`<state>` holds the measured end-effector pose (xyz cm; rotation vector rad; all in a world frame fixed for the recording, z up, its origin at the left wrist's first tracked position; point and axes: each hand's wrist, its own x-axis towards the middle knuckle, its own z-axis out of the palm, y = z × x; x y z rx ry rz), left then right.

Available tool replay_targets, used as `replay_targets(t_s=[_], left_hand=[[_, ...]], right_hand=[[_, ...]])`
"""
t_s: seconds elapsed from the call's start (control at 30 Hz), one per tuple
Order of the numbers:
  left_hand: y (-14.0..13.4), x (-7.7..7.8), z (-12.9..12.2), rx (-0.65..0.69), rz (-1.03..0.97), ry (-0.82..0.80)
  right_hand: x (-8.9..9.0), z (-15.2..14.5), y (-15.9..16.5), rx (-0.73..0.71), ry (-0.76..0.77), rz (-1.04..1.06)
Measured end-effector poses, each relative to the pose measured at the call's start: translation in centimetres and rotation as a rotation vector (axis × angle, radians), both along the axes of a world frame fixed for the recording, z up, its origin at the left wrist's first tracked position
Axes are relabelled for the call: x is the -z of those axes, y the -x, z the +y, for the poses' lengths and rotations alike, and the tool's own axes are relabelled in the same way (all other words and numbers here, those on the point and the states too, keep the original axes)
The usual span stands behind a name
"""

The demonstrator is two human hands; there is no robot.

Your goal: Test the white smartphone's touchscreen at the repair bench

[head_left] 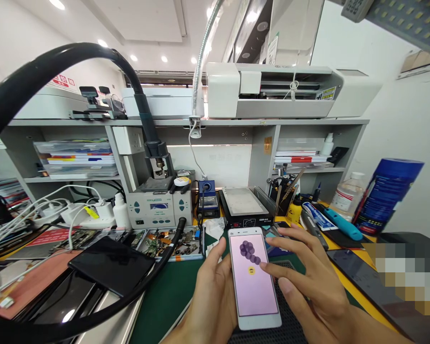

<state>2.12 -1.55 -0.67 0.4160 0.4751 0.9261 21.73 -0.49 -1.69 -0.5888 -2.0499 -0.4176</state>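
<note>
A white smartphone (256, 296) is held upright over the work mat, its lit screen pink with a trail of dark purple circles and a small yellow icon. My left hand (215, 291) grips the phone along its left side, thumb at the edge and fingers behind it. My right hand (311, 282) hovers at the right of the screen with its fingers spread. Its index fingertip is at the screen, close to the end of the purple trail; whether it presses the glass I cannot tell.
A thick black hose (129, 298) loops across the left side. A hot-air station (161, 210) and a heating plate (245, 203) stand behind. Several dark tablets (111, 263) and a tray of small parts (179, 255) lie left. Bottles, a blue can (387, 196) and tools stand right.
</note>
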Motion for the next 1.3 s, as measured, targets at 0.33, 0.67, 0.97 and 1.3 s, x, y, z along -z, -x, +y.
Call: replay_targets(t_s=[0.33, 0.67, 0.97, 1.3], left_hand=[[-0.4, 0.7, -0.1, -0.002, -0.085, -0.064], [-0.3, 1.0, 0.0, -0.008, -0.096, -0.107], [-0.3, 0.9, 0.0, 0.001, -0.084, -0.097], [-0.3, 1.0, 0.0, 0.014, -0.084, -0.119]], right_hand=[[0.3, -0.1, 1.0, 0.014, 0.008, -0.013], [0.1, -0.4, 0.2, 0.037, 0.077, -0.219], [-0.2, -0.5, 0.2, 0.024, 0.063, -0.247], [0.0, -0.4, 0.3, -0.038, 0.057, -0.243]])
